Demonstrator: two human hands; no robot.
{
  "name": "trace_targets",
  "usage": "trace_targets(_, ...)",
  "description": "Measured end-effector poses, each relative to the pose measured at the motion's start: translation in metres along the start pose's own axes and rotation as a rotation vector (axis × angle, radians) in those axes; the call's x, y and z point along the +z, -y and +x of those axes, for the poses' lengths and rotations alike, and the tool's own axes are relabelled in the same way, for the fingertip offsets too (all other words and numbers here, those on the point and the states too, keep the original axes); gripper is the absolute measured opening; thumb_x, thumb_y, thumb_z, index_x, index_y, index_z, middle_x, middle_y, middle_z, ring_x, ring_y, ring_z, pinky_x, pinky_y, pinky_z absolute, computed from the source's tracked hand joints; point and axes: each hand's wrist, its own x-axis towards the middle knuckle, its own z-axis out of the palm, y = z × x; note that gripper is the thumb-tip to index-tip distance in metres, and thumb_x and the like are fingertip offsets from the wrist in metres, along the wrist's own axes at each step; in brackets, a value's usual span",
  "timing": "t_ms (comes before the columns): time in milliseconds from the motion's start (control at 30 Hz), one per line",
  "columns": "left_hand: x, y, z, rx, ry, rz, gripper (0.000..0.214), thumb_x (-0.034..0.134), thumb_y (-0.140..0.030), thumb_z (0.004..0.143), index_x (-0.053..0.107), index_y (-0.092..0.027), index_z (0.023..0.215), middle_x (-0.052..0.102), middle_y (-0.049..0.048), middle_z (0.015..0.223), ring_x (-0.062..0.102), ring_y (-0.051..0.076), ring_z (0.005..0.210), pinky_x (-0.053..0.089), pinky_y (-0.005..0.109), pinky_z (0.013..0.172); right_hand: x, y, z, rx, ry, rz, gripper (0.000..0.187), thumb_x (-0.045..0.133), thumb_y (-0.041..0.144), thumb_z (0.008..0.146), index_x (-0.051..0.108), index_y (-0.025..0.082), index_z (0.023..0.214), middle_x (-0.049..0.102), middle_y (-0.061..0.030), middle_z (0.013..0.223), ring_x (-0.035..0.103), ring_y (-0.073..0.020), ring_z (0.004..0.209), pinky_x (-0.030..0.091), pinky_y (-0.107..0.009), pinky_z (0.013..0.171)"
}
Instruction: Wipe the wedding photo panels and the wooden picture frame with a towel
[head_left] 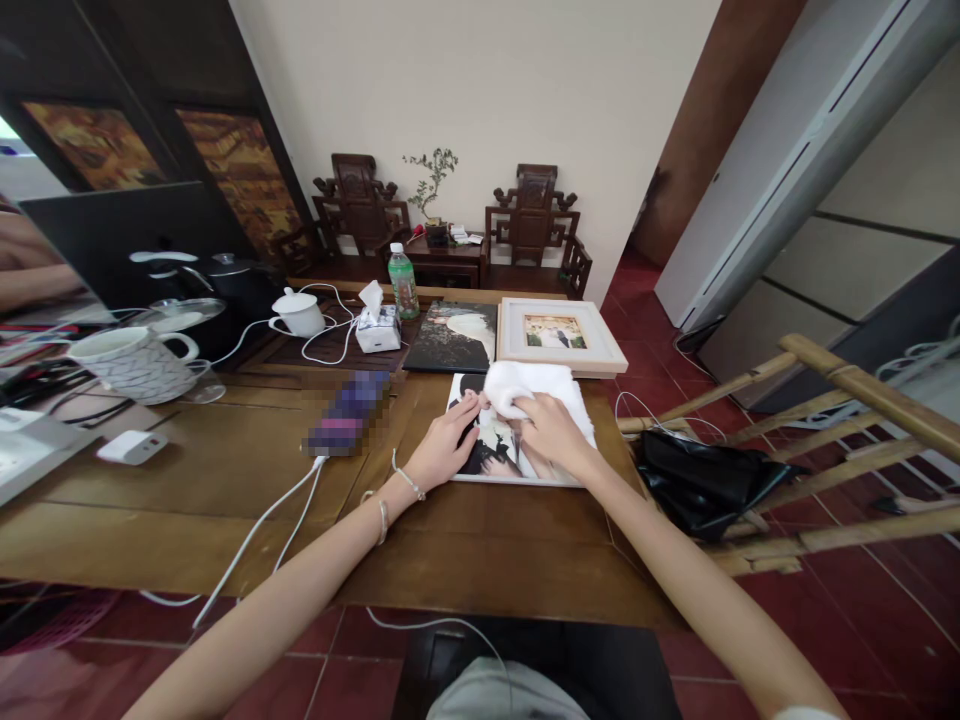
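A photo panel [491, 452] with a wedding picture lies flat near the table's front edge. My left hand [448, 438] rests on its left side, fingers stretched out flat and holding nothing. In my right hand [556, 436] is a bunched white cloth [517, 384], pressed against the panel's upper middle. The cloth's loose part spreads over the upper right of the picture and hides it. Just behind lie a dark photo panel [452, 337] showing a white dress and a white picture frame [600, 345] with a small photo inside.
Left of my hands lie a phone [346, 412] on a white cable and a charger [133, 447]. Beyond stand a tissue box [379, 330], a bottle [403, 281], a lidded cup [298, 312] and a patterned mug [135, 365]. A bamboo chair [840, 400] holds a black bag [701, 482] at right.
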Motion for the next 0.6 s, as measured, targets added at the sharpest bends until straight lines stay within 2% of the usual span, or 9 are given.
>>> trace_targets(133,-0.004,-0.003,0.0,0.0,0.002,-0.006,0.036,0.042,-0.027,0.095,0.057,-0.016,0.126,0.056,0.013,0.133,0.05,0.027,0.127,0.04,0.045,0.109,0.007,0.029,0.037,-0.056,0.016,0.055,0.037,0.041,0.008,0.078,0.066,0.02,0.103,0.071,-0.0062,0.103,0.063,-0.0211,0.093,0.043,-0.026,0.078)
trace_targets(267,-0.007,-0.006,0.0,-0.019,0.004,-0.011,0.03,0.043,-0.026,0.094,0.063,-0.018,0.116,0.063,0.0123,0.12,0.059,0.027,0.114,0.047,0.046,0.1,0.011,0.039,0.049,-0.06,0.037,0.071,0.032,0.044,0.01,0.078,0.067,0.02,0.098,0.072,-0.0056,0.096,0.064,-0.021,0.087,0.042,-0.024,0.07)
trace_targets(400,-0.004,-0.004,0.0,0.003,0.001,-0.014,0.038,0.042,-0.027,0.095,0.055,-0.016,0.128,0.054,0.0133,0.136,0.048,0.027,0.129,0.038,0.046,0.11,0.002,0.021,0.035,-0.014,0.027,0.054,0.034,0.043,0.01,0.078,0.067,0.019,0.101,0.072,-0.0087,0.1,0.065,-0.023,0.089,0.043,-0.026,0.073)
trace_targets(500,-0.002,-0.001,0.0,0.005,0.004,-0.004,0.043,0.041,-0.028,0.095,0.05,-0.014,0.135,0.046,0.0137,0.145,0.037,0.026,0.138,0.03,0.047,0.115,-0.011,-0.005,0.019,0.029,0.018,0.031,0.037,0.042,0.007,0.076,0.067,0.017,0.1,0.072,-0.01,0.102,0.064,-0.0237,0.09,0.044,-0.027,0.075)
trace_targets(600,-0.002,0.0,-0.001,0.002,0.0,-0.008,0.044,0.04,-0.03,0.095,0.05,-0.015,0.135,0.045,0.0131,0.146,0.036,0.026,0.139,0.029,0.048,0.116,-0.023,-0.031,0.003,0.081,0.004,0.004,0.041,0.04,0.005,0.074,0.067,0.016,0.103,0.071,-0.0105,0.104,0.063,-0.0247,0.095,0.044,-0.028,0.079)
